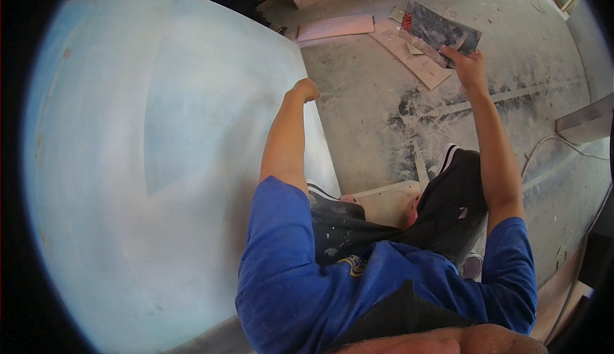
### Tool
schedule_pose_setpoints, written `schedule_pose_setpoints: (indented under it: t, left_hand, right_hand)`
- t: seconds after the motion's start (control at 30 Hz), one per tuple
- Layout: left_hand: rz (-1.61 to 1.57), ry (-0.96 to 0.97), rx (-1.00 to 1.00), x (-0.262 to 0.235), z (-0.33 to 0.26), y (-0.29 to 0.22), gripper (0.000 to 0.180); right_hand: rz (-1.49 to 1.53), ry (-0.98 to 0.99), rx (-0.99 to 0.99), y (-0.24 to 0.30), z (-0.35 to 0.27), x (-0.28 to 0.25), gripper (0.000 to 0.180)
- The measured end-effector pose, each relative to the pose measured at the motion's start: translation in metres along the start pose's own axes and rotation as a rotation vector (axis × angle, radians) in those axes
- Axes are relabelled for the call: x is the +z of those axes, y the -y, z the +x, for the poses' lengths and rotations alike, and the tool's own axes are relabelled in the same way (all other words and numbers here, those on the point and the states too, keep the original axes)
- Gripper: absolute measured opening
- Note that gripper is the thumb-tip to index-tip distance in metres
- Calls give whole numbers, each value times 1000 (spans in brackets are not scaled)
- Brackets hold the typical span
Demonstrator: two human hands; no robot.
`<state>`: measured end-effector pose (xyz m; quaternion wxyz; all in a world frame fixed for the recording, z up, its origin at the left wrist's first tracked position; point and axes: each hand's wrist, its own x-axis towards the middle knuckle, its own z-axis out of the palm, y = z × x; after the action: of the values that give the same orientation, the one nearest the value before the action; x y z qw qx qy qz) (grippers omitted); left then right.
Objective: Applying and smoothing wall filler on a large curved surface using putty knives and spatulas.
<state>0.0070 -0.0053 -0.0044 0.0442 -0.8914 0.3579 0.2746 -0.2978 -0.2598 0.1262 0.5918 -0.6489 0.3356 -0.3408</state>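
Left hand (304, 90) was a closed fist pressed on the right edge of the pale blue wall (160, 162); right hand (470, 66) had its grip clamped on a flat dark plastering trowel (441, 33), held up over the dusty floor (384, 117); trowel prob. stiff, light, thin-edged; best held by the handle, which the fingers hid.
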Motion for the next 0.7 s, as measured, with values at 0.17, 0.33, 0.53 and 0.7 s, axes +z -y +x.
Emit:
schedule_pose_setpoints:
  t: [0.17,0.33,0.53,0.7]
  left_hand:
    - [73,-18,33,-1,3,1,31]
    - [53,31,2,-1,4,1,43]
    - [83,-17,34,2,4,4,41]
    - [66,20,35,-3,4,0,42]
  right_hand:
    - [-56,-14,-11,1,-1,2,20]
    - [-54,-13,22,10,-6,4,21]
    - [-56,-9,-7,3,-2,2,22]
    - [-50,0,-6,-1,1,0,23]
